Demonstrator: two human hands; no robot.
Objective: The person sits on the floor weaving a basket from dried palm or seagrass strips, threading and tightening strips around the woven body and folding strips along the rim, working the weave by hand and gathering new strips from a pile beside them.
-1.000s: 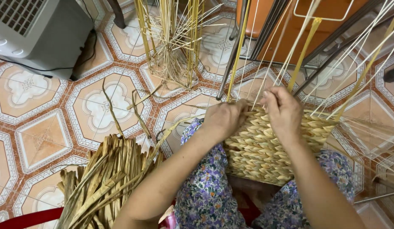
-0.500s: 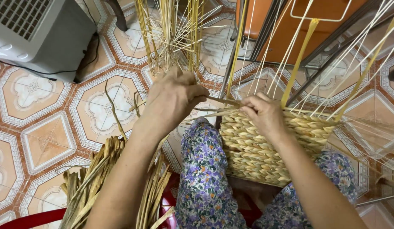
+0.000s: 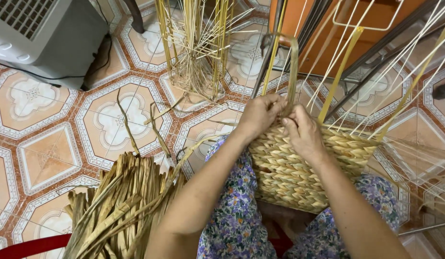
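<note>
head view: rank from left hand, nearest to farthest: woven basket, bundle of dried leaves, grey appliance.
From the left hand:
1. Woven basket: touching, at its top edge, on the lap.
2. Bundle of dried leaves: lower left, on the floor.
3. Grey appliance: far top-left corner.

Fan heater [image 3: 45, 38] cut off at upper left. Basket [image 3: 299, 177] near side hidden behind forearms. Reed bundle [image 3: 117, 211] cropped at bottom edge. Fingertips tucked among strands, unseen.
</note>
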